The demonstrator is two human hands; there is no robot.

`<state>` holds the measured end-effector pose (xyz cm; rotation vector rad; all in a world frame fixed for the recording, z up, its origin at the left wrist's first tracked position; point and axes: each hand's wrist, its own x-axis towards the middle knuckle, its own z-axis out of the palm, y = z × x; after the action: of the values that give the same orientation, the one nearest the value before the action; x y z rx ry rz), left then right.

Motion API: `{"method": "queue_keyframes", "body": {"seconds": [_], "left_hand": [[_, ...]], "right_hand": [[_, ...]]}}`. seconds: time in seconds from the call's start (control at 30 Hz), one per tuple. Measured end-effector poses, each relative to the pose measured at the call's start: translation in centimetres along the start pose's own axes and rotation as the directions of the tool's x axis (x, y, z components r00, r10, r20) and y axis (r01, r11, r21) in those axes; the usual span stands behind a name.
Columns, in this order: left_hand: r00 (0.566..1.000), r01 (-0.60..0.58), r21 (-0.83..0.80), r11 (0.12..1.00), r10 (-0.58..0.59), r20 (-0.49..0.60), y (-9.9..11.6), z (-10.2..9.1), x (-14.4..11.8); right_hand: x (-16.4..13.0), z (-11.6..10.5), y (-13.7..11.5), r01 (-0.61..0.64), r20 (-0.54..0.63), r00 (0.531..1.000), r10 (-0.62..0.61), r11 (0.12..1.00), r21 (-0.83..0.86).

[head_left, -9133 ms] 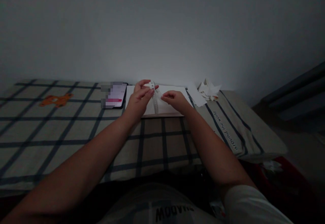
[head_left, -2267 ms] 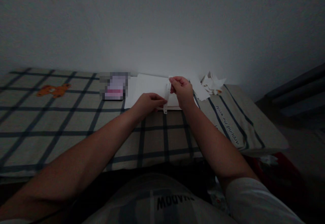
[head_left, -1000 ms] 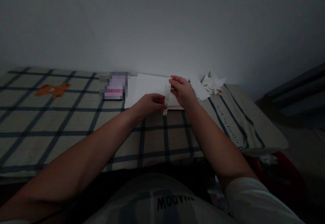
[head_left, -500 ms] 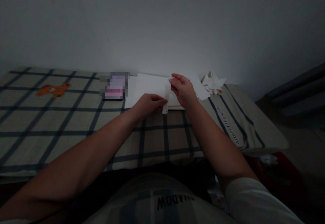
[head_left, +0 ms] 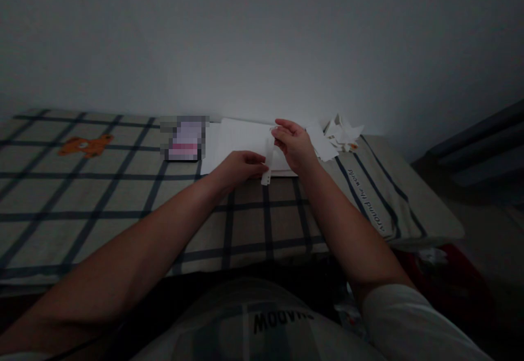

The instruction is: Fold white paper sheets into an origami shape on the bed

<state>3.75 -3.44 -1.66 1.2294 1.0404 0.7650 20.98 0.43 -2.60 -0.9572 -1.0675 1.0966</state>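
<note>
A narrow white paper strip (head_left: pixel 267 174) with small dark marks at its near end stands between my hands, over the white sheets. My left hand (head_left: pixel 241 165) pinches it near the lower end, thumb and fingers closed from the left. At its upper end my right hand (head_left: pixel 292 140) is closed on the strip with thumb and forefinger, the other fingers curled. Under and behind both hands lie the white paper sheets (head_left: pixel 241 134), stacked on the checked cloth. Part of the stack is hidden by my right hand.
To the left lies a phone (head_left: pixel 186 140) with a blurred screen. An orange bear-shaped piece (head_left: pixel 85 146) is farther left on the checked cloth (head_left: pixel 123 197). Right of my hands are loose paper pieces (head_left: pixel 323 142) and a crumpled paper heap (head_left: pixel 344 131). A wall (head_left: pixel 262 44) rises behind.
The strip has turned slightly, so the marks at its near end show differently. My left fingers have shifted a little along it; my right hand has barely moved.
</note>
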Motion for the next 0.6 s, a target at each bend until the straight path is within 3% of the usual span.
{"method": "queue_keyframes", "body": {"seconds": [0.6], "left_hand": [[0.999,0.011,0.007,1.000,-0.011,0.049,0.26,-0.15,-0.22]], "right_hand": [[-0.19,0.11,-0.51,-0.046,0.053,0.998,0.043,0.998,0.052]]}}
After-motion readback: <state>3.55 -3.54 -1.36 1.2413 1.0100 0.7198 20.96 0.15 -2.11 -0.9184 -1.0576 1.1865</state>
